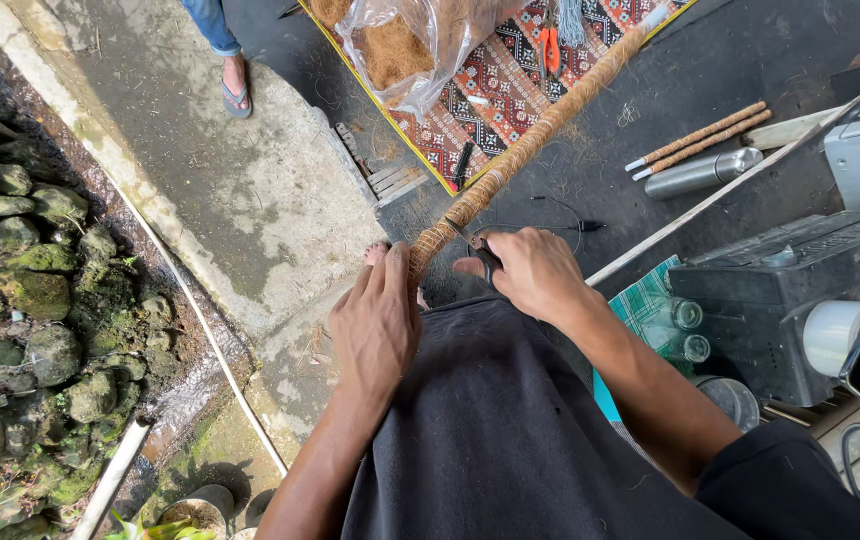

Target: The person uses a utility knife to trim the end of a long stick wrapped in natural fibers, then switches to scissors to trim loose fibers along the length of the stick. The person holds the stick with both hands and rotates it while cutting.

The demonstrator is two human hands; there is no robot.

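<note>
Gripped near its lower end by the left hand (378,325), a coir-wrapped pole (525,140) is being held slanting up and away over the dark floor (730,50) toward a patterned mat (490,90). Small dark scissors (482,252) are being held closed-fisted in the right hand (535,272), their tip being pressed against the pole just beside the left fingers. Two shorter wrapped sticks (698,140) and a metal flask (702,173) are lying well apart to the right. Orange pliers (548,45) are lying on the mat beside a plastic bag (410,40) of fibre.
</note>
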